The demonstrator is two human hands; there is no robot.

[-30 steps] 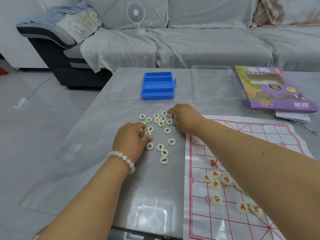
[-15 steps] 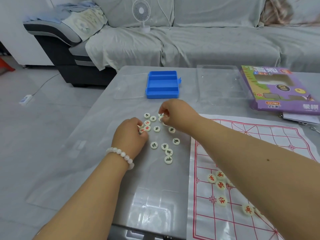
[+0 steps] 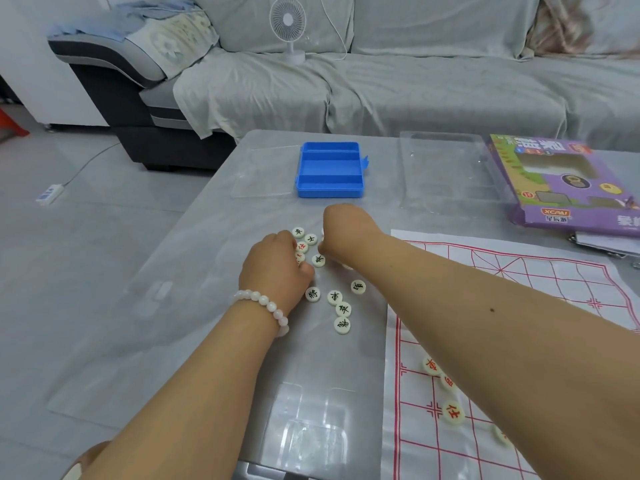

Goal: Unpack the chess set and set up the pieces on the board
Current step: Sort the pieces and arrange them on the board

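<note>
- The loose pieces [image 3: 335, 296] lie bunched on the table [image 3: 194, 299]; both hands crowd their far end, left hand [image 3: 277, 261] and right hand [image 3: 341, 233] nearly touching.
- Bare tabletop lies open left of the pile and toward the near edge.
- The blue box [image 3: 329, 169] stands beyond the pile, apart from it.
- The right forearm [image 3: 485, 317] crosses the board [image 3: 554, 271], covering its near rows.

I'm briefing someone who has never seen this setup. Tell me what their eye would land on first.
First, the two bare hands, left hand and right hand, meeting over a scatter of round cream chess discs mid-table. Just beyond them sits the bright blue plastic tray, open. On the right lies the white board sheet with red grid lines, with a few red-lettered discs at its near edge.
</note>
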